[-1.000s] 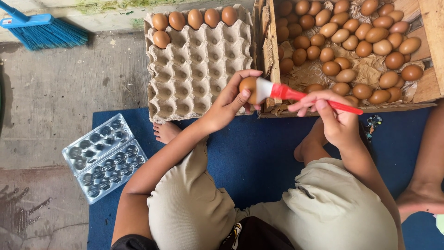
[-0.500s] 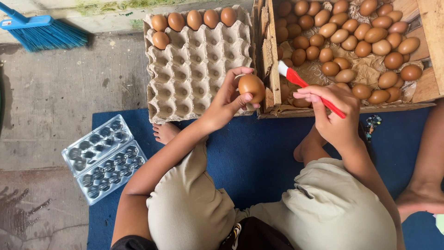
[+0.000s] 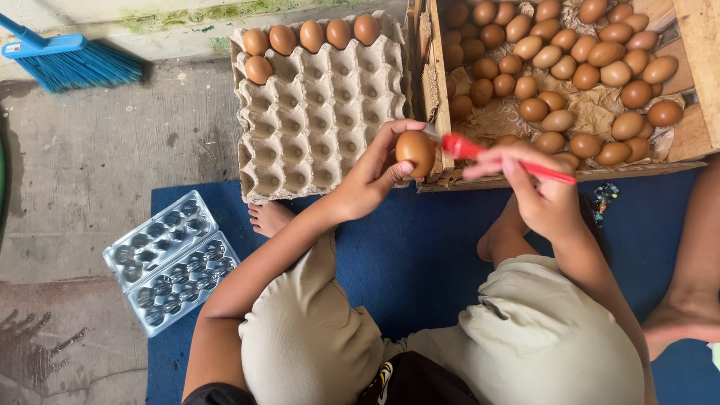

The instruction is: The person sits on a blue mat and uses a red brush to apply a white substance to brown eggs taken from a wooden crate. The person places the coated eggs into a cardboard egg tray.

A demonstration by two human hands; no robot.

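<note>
left hand (image 3: 373,174) fingers grip a brown egg (image 3: 416,152): light, brittle, best cradled round its middle. right hand (image 3: 541,196) fingers pinch a red brush (image 3: 501,157) against it.

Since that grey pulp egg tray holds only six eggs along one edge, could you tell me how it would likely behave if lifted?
The pulp tray would probably sag, being thin moulded fibre with ragged edges. It would likely tilt toward its loaded far edge, where the six eggs sit. It seems light for its size.
</note>
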